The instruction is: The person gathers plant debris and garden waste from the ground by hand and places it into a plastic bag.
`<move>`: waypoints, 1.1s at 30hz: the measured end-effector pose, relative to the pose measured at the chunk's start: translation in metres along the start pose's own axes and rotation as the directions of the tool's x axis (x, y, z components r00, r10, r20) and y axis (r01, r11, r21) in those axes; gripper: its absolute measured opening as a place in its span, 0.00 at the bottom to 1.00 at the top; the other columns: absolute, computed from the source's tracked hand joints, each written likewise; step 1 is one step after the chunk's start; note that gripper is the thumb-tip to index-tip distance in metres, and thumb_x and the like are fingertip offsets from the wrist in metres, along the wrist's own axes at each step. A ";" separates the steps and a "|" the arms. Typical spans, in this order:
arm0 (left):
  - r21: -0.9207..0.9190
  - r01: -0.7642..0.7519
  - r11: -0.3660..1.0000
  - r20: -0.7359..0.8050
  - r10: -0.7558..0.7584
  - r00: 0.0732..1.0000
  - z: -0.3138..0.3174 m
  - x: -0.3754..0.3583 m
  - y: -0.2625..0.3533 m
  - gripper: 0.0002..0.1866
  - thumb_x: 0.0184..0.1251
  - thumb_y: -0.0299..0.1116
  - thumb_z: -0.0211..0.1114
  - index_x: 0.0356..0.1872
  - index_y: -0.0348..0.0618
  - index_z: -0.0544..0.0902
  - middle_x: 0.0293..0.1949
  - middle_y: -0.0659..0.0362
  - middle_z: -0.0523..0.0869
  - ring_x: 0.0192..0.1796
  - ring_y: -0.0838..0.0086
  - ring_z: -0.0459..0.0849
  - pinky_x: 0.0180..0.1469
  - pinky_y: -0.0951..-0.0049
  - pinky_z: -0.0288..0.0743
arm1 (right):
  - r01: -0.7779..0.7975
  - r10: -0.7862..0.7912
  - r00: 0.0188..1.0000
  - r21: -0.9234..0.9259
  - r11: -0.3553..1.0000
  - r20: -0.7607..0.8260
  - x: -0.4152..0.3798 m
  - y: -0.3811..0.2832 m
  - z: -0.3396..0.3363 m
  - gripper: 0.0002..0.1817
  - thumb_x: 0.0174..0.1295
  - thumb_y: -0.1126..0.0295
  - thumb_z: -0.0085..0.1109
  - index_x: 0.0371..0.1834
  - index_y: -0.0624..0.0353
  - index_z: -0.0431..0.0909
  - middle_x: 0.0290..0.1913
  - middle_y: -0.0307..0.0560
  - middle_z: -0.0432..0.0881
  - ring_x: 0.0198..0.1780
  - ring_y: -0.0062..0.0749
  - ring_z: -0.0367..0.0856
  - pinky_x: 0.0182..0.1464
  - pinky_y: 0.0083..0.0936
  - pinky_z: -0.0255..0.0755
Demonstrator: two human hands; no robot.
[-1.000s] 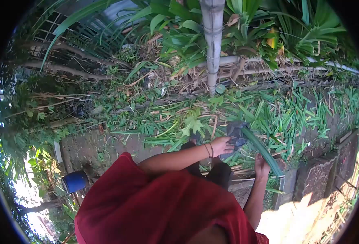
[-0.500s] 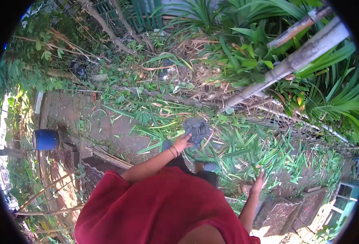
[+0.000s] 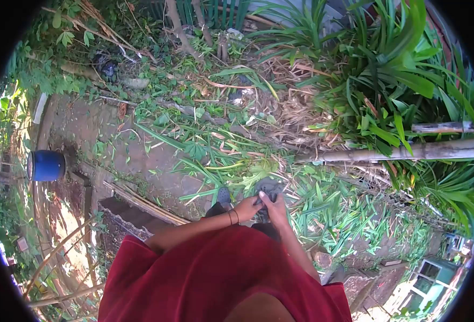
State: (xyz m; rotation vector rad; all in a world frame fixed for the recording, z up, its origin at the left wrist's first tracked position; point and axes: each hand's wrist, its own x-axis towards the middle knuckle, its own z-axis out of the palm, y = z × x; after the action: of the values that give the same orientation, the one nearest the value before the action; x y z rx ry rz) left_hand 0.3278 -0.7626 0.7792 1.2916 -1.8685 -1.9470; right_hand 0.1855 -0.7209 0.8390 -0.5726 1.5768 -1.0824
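A dark grey, soft-looking piece that resembles a crumpled cloth or cap [image 3: 269,187] is in front of my body, above the cut leaves. My left hand [image 3: 247,209], with dark bands round its wrist, is closed at the near left edge of this grey piece. Close beside it, my right hand [image 3: 274,208] grips the same piece from the right, thumb on top. The two hands almost touch, and my fingers underneath are hidden. A grey speckled shoe [image 3: 223,195] shows just left of the hands.
Long green cut leaves [image 3: 328,214] litter the ground. A bamboo pole [image 3: 392,154] reaches in from the right, below leafy plants [image 3: 376,80]. To the left are a blue drum [image 3: 47,165], thin poles [image 3: 145,203] and bare soil [image 3: 94,126]. Cut stems [image 3: 301,107] stand ahead.
My right hand has come in from the far right, where it was open and apart, and now holds the grey piece too. My left hand kept its hold. The view has turned slightly.
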 end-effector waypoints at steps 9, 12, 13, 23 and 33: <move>-0.146 0.101 0.984 0.198 -0.071 0.978 -0.104 0.015 0.017 0.24 0.78 0.44 0.59 0.63 0.36 0.75 0.47 0.54 0.87 0.43 0.71 0.86 0.47 0.70 0.78 | 0.004 -0.004 1.000 0.006 1.000 -0.003 0.072 -0.024 0.065 0.12 0.74 0.66 0.58 0.53 0.63 0.76 0.46 0.42 0.83 0.42 0.19 0.80 0.44 0.22 0.76; -0.385 0.156 0.910 0.174 -0.095 0.980 -0.133 0.026 0.044 0.24 0.77 0.44 0.60 0.66 0.39 0.74 0.51 0.54 0.85 0.47 0.73 0.86 0.49 0.74 0.77 | -0.027 0.031 0.999 0.147 0.989 -0.024 0.117 -0.025 0.064 0.12 0.76 0.69 0.55 0.56 0.62 0.74 0.47 0.42 0.82 0.44 0.22 0.81 0.46 0.24 0.77; -0.481 0.120 0.868 0.094 -0.085 0.992 -0.143 0.032 0.047 0.24 0.77 0.44 0.60 0.66 0.40 0.74 0.52 0.54 0.84 0.48 0.74 0.85 0.51 0.73 0.78 | -0.049 0.066 0.996 0.246 0.968 -0.062 0.133 -0.034 0.067 0.12 0.76 0.69 0.54 0.58 0.61 0.73 0.47 0.42 0.82 0.45 0.23 0.81 0.47 0.25 0.78; -0.929 0.249 0.275 0.164 -0.299 0.940 -0.225 0.158 0.069 0.31 0.75 0.56 0.58 0.69 0.48 0.71 0.59 0.58 0.81 0.61 0.69 0.79 0.66 0.58 0.69 | -0.324 0.275 0.883 0.071 0.943 0.380 0.301 -0.044 0.113 0.21 0.76 0.62 0.53 0.65 0.63 0.71 0.57 0.48 0.81 0.59 0.30 0.79 0.64 0.28 0.69; -0.971 -0.021 0.240 -0.135 -0.471 0.872 -0.227 0.299 -0.058 0.18 0.75 0.46 0.64 0.49 0.40 0.83 0.37 0.61 0.88 0.31 0.77 0.84 0.32 0.76 0.78 | -0.311 0.548 0.599 -0.461 0.831 0.583 0.526 -0.087 0.076 0.38 0.73 0.38 0.44 0.75 0.57 0.66 0.74 0.54 0.68 0.71 0.37 0.70 0.71 0.33 0.63</move>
State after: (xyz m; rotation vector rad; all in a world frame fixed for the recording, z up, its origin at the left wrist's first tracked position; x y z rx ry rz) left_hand 0.3165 -1.1086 0.6226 1.3174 -0.0154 -2.0462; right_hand 0.0853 -1.2159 0.6518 -0.6582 1.0982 -0.1576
